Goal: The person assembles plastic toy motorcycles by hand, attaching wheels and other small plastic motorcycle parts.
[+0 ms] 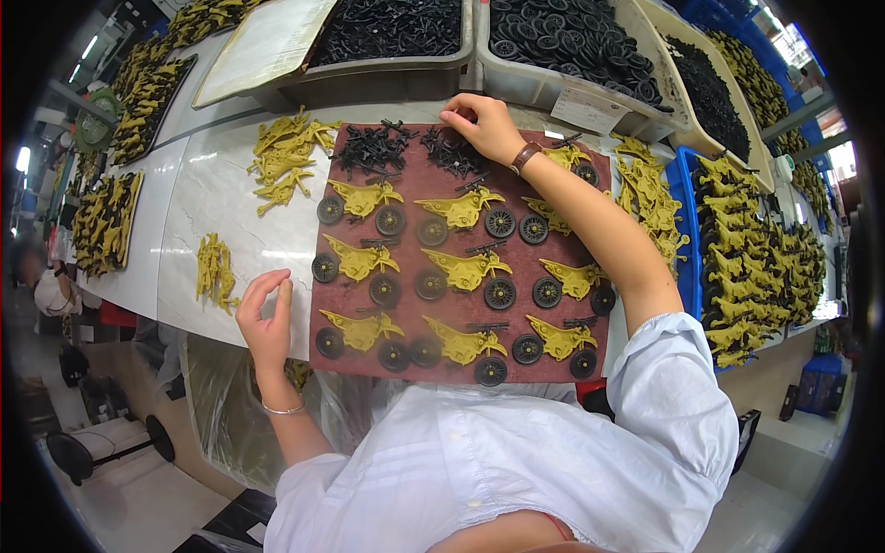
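My right hand (pixel 484 127) reaches across the far side of the dark red mat (pixel 412 309), over a small heap of black plastic parts (pixel 452 157). Its fingers are bent and closed; whatever they may pinch is too small to make out. Left of the mat, my left hand (pixel 265 323) is raised by the table edge, thumb and finger curled together in a loop with nothing visible in them. Rows of yellow toy motorbike bodies (pixel 464 267) lie on the mat with black wheels (pixel 500 293) and thin black pieces beside them. Another heap of black parts (pixel 371 147) lies at the mat's far left.
Loose yellow bodies (pixel 281 157) lie left of the mat, others (pixel 645 198) at its right. Grey bins of black parts (pixel 387 32) and wheels (pixel 572 41) stand behind. A blue tray (pixel 687 198) at right bears yellow-and-black toys. Another person's arm (pixel 63 276) shows far left.
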Motion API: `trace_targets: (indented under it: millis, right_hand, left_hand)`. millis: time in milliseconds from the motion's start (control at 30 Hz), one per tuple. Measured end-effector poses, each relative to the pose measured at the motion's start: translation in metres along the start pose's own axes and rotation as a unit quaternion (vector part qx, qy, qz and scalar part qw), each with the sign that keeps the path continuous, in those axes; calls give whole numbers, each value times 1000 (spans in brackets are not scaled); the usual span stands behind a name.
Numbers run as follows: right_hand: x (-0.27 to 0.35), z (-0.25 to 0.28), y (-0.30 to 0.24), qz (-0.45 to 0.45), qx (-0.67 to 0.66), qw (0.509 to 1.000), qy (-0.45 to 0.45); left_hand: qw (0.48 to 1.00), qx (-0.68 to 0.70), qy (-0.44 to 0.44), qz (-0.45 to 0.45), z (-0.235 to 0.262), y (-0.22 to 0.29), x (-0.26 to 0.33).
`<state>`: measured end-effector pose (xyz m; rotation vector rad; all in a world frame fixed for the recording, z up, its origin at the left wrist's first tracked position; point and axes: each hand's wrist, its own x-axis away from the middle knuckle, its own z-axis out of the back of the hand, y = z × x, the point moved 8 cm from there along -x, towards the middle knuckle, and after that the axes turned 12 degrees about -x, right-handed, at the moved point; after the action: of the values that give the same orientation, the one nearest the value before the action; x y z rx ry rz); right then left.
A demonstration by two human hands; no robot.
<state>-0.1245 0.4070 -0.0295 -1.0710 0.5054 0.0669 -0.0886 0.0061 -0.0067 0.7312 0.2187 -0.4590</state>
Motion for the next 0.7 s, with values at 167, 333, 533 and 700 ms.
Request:
trace_targets:
  millis: [167, 333, 533, 700]
  right_hand:
    - [-6, 11, 12, -64, -39, 997, 36]
    - [14, 16, 10, -267, -453, 849, 58]
    - [48, 14, -33, -375, -734, 562, 64]
    - [70, 24, -64, -332, -767, 540, 103]
  left_hand:
    - [1000, 6, 0, 2, 0, 2, -1]
    - [998, 33, 19, -47, 0, 21, -17]
    - [967, 202, -55, -143, -43, 117, -63]
    - [888, 330, -315, -53, -131, 200, -74]
